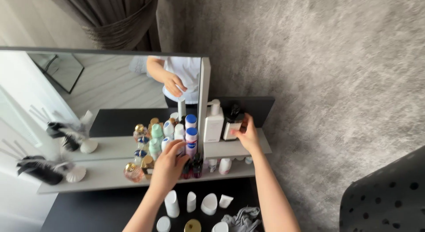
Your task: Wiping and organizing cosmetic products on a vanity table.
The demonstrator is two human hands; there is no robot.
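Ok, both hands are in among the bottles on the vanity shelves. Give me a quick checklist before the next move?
1. Right hand on the dark pump bottle: ok, fingers touch it.
2. White pump bottle beside it upright: ok.
3. Left hand at the cluster of spray cans: ok.
4. Left hand's grip on a can: cannot tell.
5. Upper shelf has bare room: ok.
6. White containers on the dark tabletop upright: ok.

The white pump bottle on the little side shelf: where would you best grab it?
Grip the white pump bottle around its flat-sided body, from the front. It stands upright with the mirror at one side and a dark bottle at the other, so only the front is open.
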